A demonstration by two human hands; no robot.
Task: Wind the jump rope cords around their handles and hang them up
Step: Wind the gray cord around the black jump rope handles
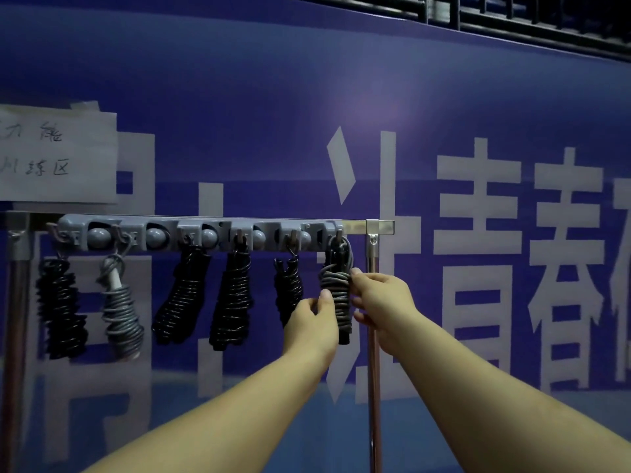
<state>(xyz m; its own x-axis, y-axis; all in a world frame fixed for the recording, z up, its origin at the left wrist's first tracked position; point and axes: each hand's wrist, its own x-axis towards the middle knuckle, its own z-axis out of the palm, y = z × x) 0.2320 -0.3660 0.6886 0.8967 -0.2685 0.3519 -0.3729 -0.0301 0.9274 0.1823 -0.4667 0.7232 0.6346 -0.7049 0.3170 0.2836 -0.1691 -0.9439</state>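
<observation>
- The grey wound jump rope (pixel 336 288) hangs by a cord loop from the rightmost hook (pixel 338 237) of the grey hook rail (pixel 191 233), at the rail's right end.
- The left hand (pixel 316 320) pinches the bundle's left side between thumb and fingers.
- The right hand (pixel 380 300) grips its right side, fingers curled round the coils.
- Five more wound ropes hang leftward; the nearest black bundle (pixel 288 288) sits just beside the left hand.
- Right of the bundle stands a metal post (pixel 374 336), close behind the right hand, under a metal crossbar (pixel 368 227).
- Beyond the post, only the blue banner wall (pixel 478 107) shows.
</observation>
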